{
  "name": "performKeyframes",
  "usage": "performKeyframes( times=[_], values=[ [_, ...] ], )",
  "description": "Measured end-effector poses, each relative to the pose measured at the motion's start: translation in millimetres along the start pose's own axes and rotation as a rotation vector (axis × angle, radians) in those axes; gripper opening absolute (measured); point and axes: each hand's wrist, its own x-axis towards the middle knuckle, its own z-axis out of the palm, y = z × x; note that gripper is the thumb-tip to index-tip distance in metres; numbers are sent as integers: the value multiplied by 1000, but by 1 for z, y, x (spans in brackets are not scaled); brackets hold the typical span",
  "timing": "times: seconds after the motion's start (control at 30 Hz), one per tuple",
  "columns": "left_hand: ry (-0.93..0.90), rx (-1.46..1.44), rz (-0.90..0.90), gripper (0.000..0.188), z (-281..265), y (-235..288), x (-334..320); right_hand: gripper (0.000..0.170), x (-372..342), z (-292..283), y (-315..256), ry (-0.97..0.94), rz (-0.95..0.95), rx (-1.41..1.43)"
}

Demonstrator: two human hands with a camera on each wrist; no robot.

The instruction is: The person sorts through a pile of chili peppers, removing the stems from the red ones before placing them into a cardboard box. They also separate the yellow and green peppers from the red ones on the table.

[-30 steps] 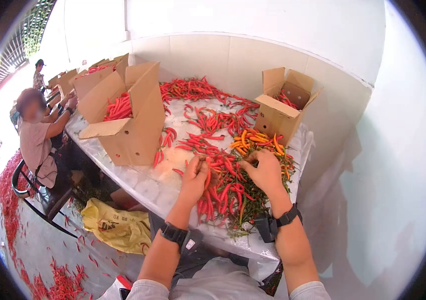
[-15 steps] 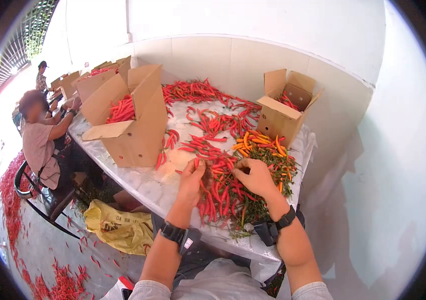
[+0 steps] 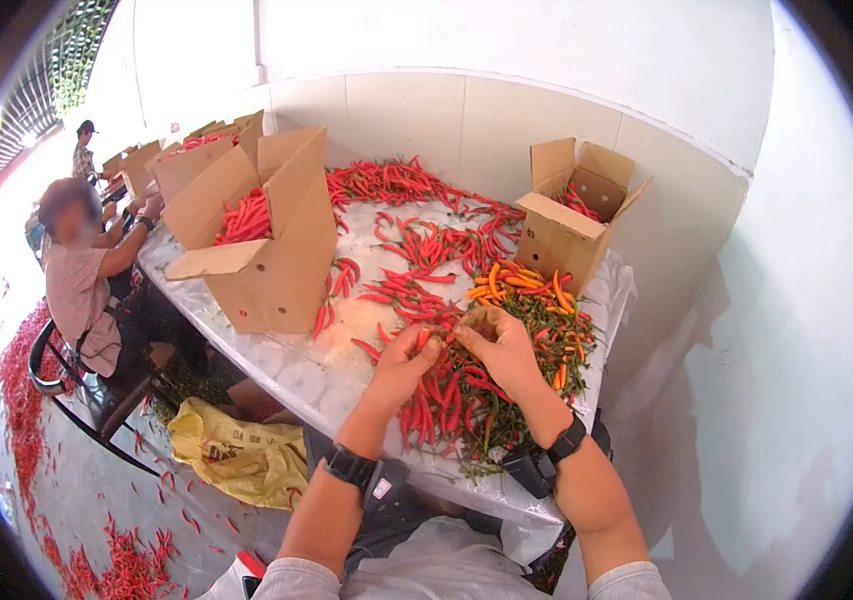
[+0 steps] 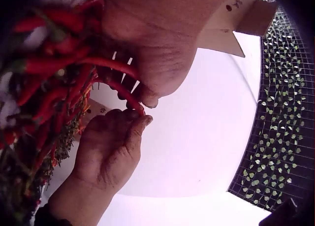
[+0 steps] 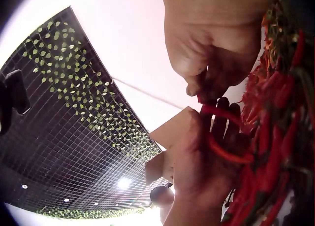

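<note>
In the head view my left hand [image 3: 402,368] and right hand [image 3: 502,350] meet above the pile of red chillies [image 3: 436,405]. Two curved red chillies lie in my left hand [image 5: 197,172] in the right wrist view, one [image 5: 224,113] above the other [image 5: 229,154]. My right hand [image 5: 216,44] pinches the end of a chilli between thumb and fingers, close to the left fingertips. From the left wrist view, the right thumb and fingers [image 4: 137,117] are at the end of a red chilli [image 4: 129,97]; part of the left fingers is hidden.
A tall carton [image 3: 281,285] of red chillies stands at the left, a smaller carton [image 3: 556,245] at the back right. Orange chillies [image 3: 516,280] and green stems [image 3: 521,420] lie right of the red pile. A seated person [image 3: 81,280] works at the left, above a yellow sack [image 3: 236,455].
My hands were apart over the pile and have come together. The left hand has moved right, and the right hand has shifted slightly, its fingertips now meeting the left hand's.
</note>
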Motion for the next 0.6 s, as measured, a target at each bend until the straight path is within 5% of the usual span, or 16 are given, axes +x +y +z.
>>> performKeyframes(
  times=[0.17, 0.6],
  values=[
    [-23, 30, -37, 28, -1, 2, -1, 15, -1, 2, -6, 39, 73, 84],
    [23, -14, 8, 25, 5, 13, -3, 18, -1, 2, 3, 47, -143, -289]
  ],
)
